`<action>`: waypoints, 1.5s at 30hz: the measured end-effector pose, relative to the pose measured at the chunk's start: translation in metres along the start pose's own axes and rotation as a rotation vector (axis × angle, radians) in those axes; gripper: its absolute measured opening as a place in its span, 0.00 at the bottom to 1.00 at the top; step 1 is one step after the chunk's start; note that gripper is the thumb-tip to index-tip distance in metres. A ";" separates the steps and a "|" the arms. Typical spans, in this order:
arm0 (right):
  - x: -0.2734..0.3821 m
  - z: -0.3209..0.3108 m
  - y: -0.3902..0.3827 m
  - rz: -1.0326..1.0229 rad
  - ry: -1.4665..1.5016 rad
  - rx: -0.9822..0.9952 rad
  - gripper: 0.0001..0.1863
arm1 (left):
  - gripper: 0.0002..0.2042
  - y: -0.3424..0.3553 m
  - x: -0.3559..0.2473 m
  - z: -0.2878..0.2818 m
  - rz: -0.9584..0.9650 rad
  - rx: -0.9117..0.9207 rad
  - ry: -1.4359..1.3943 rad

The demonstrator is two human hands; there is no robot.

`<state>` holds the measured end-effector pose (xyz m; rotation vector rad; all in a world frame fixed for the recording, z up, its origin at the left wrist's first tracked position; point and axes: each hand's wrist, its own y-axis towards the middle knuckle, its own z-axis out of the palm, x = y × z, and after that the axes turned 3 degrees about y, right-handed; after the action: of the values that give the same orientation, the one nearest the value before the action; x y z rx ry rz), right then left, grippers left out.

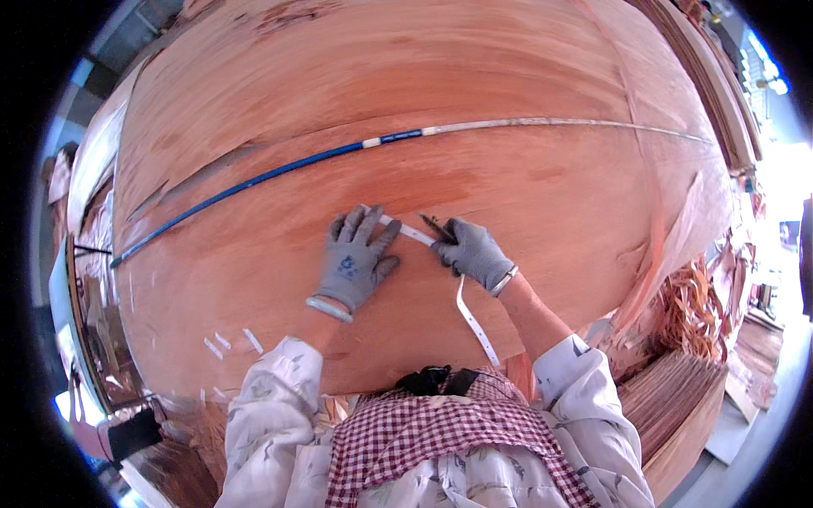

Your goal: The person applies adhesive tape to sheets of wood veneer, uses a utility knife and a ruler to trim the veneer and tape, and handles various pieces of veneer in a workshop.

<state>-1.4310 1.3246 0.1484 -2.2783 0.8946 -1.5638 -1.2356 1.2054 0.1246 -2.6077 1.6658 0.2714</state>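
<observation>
Two gloved hands (351, 264) | white strip (412, 233) | spans between, tail nearer apron (398, 436)

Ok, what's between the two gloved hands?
In the head view, a white strip runs from the left hand to the right hand, over a reddish sheet; a dark tool juts in.

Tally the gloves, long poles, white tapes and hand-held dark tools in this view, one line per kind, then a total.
Grey gloves: 2
Blue-and-white pole: 1
White tape: 1
Dark tool: 1
Total: 5
</observation>
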 end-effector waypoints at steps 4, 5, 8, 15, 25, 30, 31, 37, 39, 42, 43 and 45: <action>-0.001 0.007 -0.018 0.075 0.292 0.181 0.12 | 0.27 0.011 -0.007 -0.005 0.033 0.016 0.019; -0.001 0.010 -0.025 0.027 0.271 0.227 0.12 | 0.27 0.014 -0.009 -0.001 0.047 0.008 0.023; 0.046 -0.004 -0.052 -0.010 0.262 0.317 0.15 | 0.27 0.007 -0.006 -0.002 0.037 -0.014 0.051; -0.047 -0.117 -0.005 0.003 0.484 -0.226 0.13 | 0.24 0.043 -0.021 -0.008 0.179 -0.081 0.056; -0.108 -0.124 0.012 0.067 0.197 -0.407 0.17 | 0.26 0.166 -0.133 0.044 0.404 -0.093 -0.119; -0.112 -0.136 -0.019 0.109 0.453 -0.344 0.15 | 0.29 0.172 -0.144 0.042 0.440 0.038 -0.030; -0.116 -0.137 -0.019 0.111 0.418 -0.339 0.16 | 0.29 0.174 -0.145 0.041 0.452 0.051 -0.035; -0.156 -0.137 0.001 0.033 0.646 -0.187 0.14 | 0.28 0.190 -0.153 0.036 0.374 0.029 -0.034; -0.129 -0.133 -0.008 -0.004 0.732 -0.257 0.11 | 0.27 0.182 -0.139 0.036 0.381 0.053 -0.043; -0.107 -0.134 -0.012 -0.099 0.658 -0.134 0.10 | 0.27 0.173 -0.130 0.021 0.454 0.025 -0.147; -0.099 -0.136 -0.022 -0.063 0.668 -0.098 0.11 | 0.27 0.169 -0.130 0.018 0.439 0.015 -0.190; -0.091 -0.134 -0.059 -0.059 0.796 -0.115 0.09 | 0.28 0.157 -0.151 0.025 0.386 0.081 -0.265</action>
<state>-1.5531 1.4449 0.1630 -1.7248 1.0996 -2.5629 -1.4420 1.2773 0.1350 -2.0670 2.0129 0.5225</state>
